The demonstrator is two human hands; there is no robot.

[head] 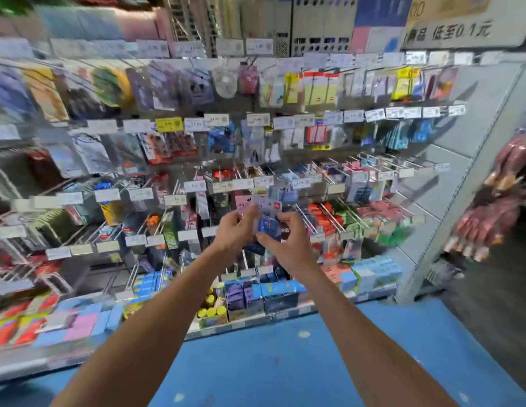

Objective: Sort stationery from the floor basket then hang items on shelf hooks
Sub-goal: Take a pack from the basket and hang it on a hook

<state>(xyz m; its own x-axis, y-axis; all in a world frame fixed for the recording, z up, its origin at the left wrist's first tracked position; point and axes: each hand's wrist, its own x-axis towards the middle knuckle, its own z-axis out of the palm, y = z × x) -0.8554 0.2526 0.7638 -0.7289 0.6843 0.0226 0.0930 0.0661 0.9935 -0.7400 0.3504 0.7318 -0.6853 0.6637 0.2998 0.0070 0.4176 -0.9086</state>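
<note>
Head view, both arms stretched forward. The left hand point(234, 230) curls its fingers round the left edge of a small fan of carded packets point(266, 217), gripping it. The right hand point(288, 248) meets it from the other side and pinches the lower right part of the same fan between thumb and fingertips. A pink card point(241, 203) stands at the back of the fan, above the left hand's knuckles, and a dark blue item sits at the front, between the two hands.

Beyond the hands rise rows of shelf hooks point(329, 214), most of them carrying hung goods, each row fronted by price labels point(263, 181); motion blur hides the print. Bare hooks project just to the right of the right hand. Below the wrists, boxed goods point(247, 298) line the bottom shelf, and a blue floor point(285, 348) lies under the forearms. Far right of the right hand, reddish packets point(485, 227) hang on a separate stand.
</note>
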